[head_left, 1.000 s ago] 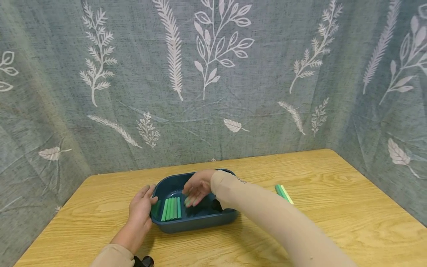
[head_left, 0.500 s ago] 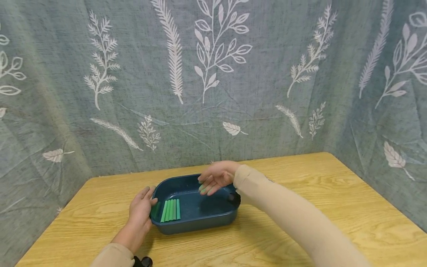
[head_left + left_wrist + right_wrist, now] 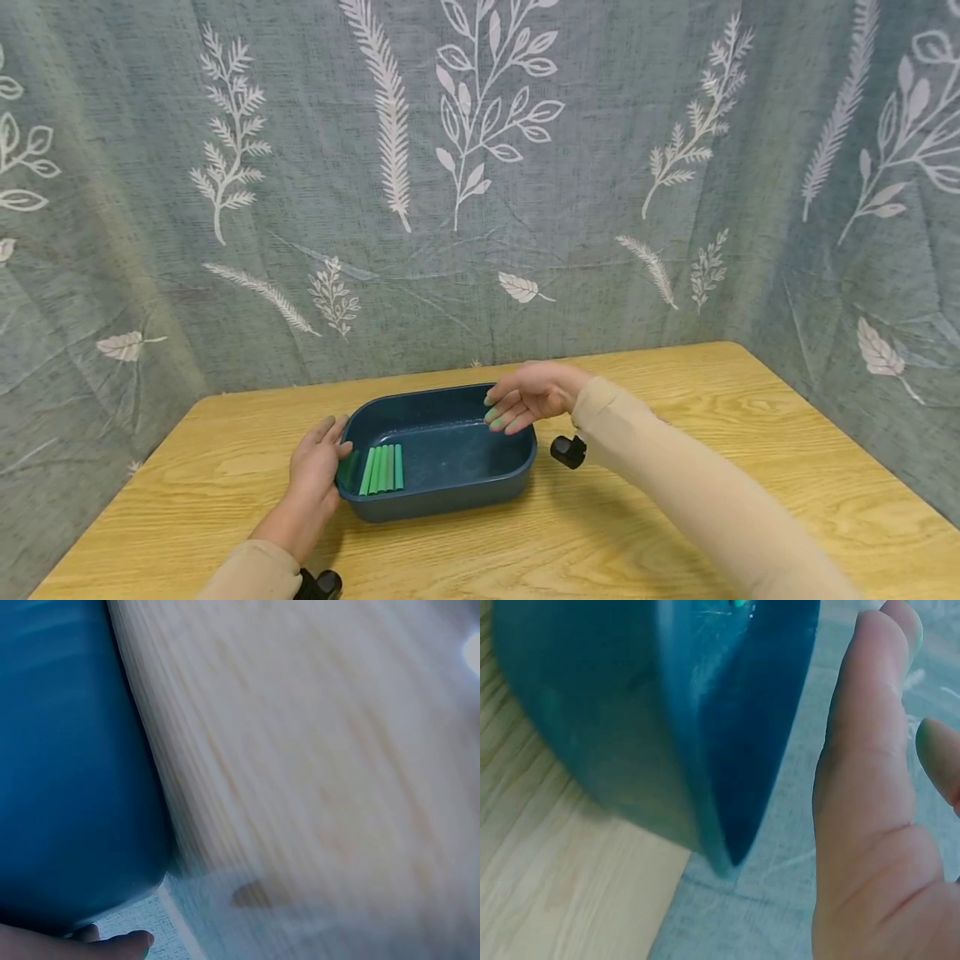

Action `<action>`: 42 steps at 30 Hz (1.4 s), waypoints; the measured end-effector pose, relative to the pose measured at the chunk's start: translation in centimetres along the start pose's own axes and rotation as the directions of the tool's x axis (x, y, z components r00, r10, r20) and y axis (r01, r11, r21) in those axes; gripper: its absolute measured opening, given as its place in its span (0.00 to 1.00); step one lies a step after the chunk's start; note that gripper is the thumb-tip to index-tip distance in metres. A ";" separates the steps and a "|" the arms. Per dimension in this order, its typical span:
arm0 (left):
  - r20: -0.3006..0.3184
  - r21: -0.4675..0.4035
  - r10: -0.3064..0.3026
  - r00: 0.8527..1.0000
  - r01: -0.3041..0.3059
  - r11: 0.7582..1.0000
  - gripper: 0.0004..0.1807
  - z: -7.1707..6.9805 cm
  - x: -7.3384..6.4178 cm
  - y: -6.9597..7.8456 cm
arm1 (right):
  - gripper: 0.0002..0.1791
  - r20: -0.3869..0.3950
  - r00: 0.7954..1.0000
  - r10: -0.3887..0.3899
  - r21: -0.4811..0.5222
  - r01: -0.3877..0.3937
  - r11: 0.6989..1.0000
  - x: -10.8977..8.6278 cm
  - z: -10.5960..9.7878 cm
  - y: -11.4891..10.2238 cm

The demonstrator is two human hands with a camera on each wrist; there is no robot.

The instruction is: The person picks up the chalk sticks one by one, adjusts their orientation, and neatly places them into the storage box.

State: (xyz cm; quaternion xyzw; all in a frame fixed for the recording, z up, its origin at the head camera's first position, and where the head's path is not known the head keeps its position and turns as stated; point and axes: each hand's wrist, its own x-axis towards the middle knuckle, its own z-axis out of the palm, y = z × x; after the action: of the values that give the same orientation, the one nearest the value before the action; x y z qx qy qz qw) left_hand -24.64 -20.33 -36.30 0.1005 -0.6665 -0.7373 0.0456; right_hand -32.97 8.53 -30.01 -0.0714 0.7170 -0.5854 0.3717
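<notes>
A dark blue plastic basin (image 3: 442, 497) sits on the table. Several slim green sticks (image 3: 382, 471) lie side by side against its left end; whether they are chalk, clay or something else I cannot tell. My left hand (image 3: 317, 467) holds the basin's left end, thumb at the rim and fingers along the outer wall. Over the basin's right back corner hovers my right hand (image 3: 531, 397), fingers loosely extended, holding nothing. In the right wrist view, that hand stands apart from the basin wall (image 3: 592, 712).
The wooden table (image 3: 660, 400) carries everything. A grey-green curtain (image 3: 450, 317) with white leaf prints hangs behind and at both sides. Black wrist cameras are strapped on both arms; the right one (image 3: 568, 451) is beside the basin's right end.
My right hand has lifted out of the basin and moved right. The green and yellow sticks seen on the table's right are now out of sight near the right sleeve. The left hand stays.
</notes>
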 end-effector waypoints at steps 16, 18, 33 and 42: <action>-0.005 -0.006 -0.002 1.000 0.002 1.000 0.35 0.2 0.1 -0.2 | 0.24 -0.034 0.998 -0.061 0.004 0.061 0.998 -2.6 -2.7 1.9; -0.006 -0.003 -0.002 1.000 0.002 1.000 0.35 0.2 0.1 -0.2 | 0.24 -0.037 0.997 -0.071 0.000 0.071 0.997 -2.9 -3.1 2.1; -0.005 0.006 0.006 1.000 -0.006 1.000 0.35 0.2 0.1 0.0 | 0.27 -0.052 0.994 -0.095 -0.017 0.094 0.995 -4.9 -5.7 3.6; -0.008 0.006 0.006 1.000 -0.006 1.000 0.34 0.1 0.2 0.0 | 0.20 -0.060 0.992 -0.107 0.010 0.108 0.994 -5.9 -6.6 4.3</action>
State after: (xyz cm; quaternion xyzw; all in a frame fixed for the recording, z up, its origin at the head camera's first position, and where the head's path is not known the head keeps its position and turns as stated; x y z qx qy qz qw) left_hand -24.84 -20.31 -36.28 0.1017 -0.6686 -0.7349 0.0502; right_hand -31.46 18.21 -30.93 -0.0900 0.7189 -0.6110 0.3189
